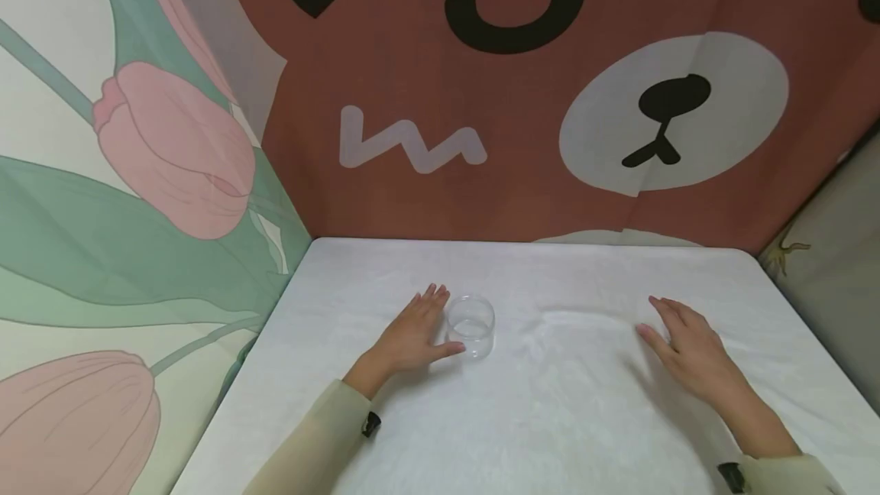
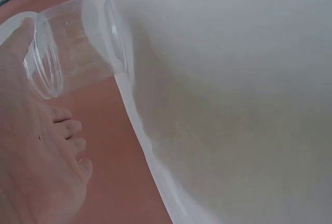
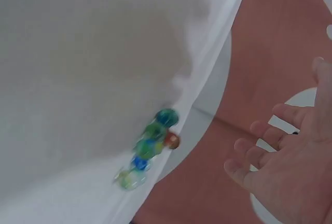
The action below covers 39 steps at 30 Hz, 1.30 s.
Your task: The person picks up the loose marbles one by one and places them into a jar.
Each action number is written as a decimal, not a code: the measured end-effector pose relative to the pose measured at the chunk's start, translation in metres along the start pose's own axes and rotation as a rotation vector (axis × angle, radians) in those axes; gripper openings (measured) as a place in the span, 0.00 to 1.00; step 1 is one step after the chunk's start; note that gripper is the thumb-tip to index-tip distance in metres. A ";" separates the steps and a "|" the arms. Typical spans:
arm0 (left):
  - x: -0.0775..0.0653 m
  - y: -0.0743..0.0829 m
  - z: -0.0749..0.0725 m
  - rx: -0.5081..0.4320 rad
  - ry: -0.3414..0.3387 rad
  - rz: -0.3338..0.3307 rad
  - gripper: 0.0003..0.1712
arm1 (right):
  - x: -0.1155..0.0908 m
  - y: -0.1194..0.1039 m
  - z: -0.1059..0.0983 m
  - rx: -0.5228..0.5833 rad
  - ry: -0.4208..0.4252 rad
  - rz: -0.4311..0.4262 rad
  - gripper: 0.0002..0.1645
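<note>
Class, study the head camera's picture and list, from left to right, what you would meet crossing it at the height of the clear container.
Tulip-print wall covering, left grip, clear container, right grip, greyish side wall.
</note>
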State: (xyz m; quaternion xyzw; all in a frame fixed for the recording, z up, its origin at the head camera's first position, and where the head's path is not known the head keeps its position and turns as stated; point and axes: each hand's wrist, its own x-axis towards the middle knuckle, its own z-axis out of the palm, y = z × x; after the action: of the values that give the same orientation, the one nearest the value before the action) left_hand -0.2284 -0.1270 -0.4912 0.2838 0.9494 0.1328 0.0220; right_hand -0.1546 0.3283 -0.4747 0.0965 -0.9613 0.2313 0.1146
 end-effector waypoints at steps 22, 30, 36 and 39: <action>0.004 0.005 0.010 0.041 -0.013 0.011 0.62 | -0.029 0.042 -0.030 0.063 -0.114 0.197 0.36; 0.006 0.008 0.008 0.044 -0.023 -0.007 0.61 | -0.037 0.062 -0.036 0.016 -0.080 0.196 0.31; 0.006 0.009 0.008 0.054 -0.026 -0.008 0.61 | -0.043 0.076 -0.038 -0.025 -0.068 0.215 0.27; 0.007 0.009 0.009 0.057 -0.026 -0.012 0.61 | -0.045 0.083 -0.039 -0.039 -0.092 0.238 0.27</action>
State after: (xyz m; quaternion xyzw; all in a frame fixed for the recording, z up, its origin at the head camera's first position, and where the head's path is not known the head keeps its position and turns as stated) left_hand -0.2283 -0.1138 -0.4973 0.2803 0.9541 0.1020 0.0272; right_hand -0.1243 0.4250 -0.4880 -0.0100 -0.9745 0.2196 0.0441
